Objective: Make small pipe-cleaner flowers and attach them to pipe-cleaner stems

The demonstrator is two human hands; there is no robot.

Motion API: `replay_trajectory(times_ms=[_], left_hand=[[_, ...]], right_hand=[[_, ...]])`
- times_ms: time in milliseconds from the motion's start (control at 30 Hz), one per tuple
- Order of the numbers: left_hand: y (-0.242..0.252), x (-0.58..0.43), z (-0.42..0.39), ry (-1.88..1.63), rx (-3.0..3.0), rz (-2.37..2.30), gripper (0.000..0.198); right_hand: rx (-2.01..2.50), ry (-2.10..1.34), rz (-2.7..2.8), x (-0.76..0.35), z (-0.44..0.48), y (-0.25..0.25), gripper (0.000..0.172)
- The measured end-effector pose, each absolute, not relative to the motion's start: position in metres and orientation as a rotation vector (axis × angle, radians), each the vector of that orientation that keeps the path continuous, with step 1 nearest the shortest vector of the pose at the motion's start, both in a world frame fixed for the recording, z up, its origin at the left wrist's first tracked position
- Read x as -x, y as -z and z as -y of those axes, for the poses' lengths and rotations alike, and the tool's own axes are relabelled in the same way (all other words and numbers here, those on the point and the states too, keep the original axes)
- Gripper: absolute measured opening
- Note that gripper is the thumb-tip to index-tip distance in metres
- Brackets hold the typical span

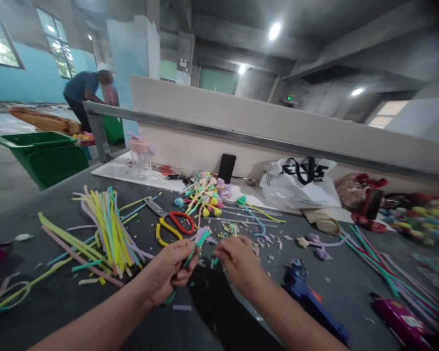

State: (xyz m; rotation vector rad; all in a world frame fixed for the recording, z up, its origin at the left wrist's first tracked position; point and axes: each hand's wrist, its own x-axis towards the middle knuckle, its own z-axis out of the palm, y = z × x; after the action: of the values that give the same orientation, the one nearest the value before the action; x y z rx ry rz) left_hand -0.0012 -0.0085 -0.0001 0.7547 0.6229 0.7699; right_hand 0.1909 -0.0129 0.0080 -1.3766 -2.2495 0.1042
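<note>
My left hand [170, 274] is closed around a small bundle of pastel pipe cleaners [198, 240] that sticks up and to the right from its fingers. My right hand [237, 258] hovers just right of it, fingers curled in a pinch near the bundle's tip; what it pinches is too small to name. Both hands are above the dark table [58, 302]. Scissors with red and yellow handles [173, 224] lie just beyond my left hand. A heap of long coloured pipe cleaners [102, 234] lies to the left. Finished flower-like pieces [207, 195] are piled further back.
A blue glue gun [307, 297] lies right of my right arm. More pipe cleaners [380, 273] spread at the right. A white bag [300, 185], a phone [227, 168] and a cup [141, 156] stand at the back. A green bin [44, 156] and another person [88, 92] are at far left.
</note>
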Motion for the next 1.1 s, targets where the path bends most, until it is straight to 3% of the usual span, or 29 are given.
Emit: replay_trajectory(times_ms=[167, 300, 767, 1000, 1100], left_hand=[[0.001, 0.001, 0.007, -0.732, -0.772, -0.678, 0.029], [0.003, -0.003, 0.004, -0.727, -0.781, -0.772, 0.036], [-0.053, 0.016, -0.025, -0.727, -0.996, -0.909, 0.026], [-0.036, -0.007, -0.024, -0.755, -0.925, -0.854, 0.027], [-0.023, -0.024, -0.008, -0.709, -0.883, -0.879, 0.030]], right_hand=[[1.387, -0.123, 2.344, -0.200, 0.046, 0.011, 0.024], [1.449, -0.144, 2.273, -0.211, 0.059, 0.018, 0.021], [1.690, 0.045, 1.843, -0.336, 0.095, 0.009, 0.022], [2.062, 0.117, 1.755, -0.369, 0.102, 0.016, 0.041], [2.185, -0.050, 1.729, -0.361, 0.100, 0.016, 0.049]])
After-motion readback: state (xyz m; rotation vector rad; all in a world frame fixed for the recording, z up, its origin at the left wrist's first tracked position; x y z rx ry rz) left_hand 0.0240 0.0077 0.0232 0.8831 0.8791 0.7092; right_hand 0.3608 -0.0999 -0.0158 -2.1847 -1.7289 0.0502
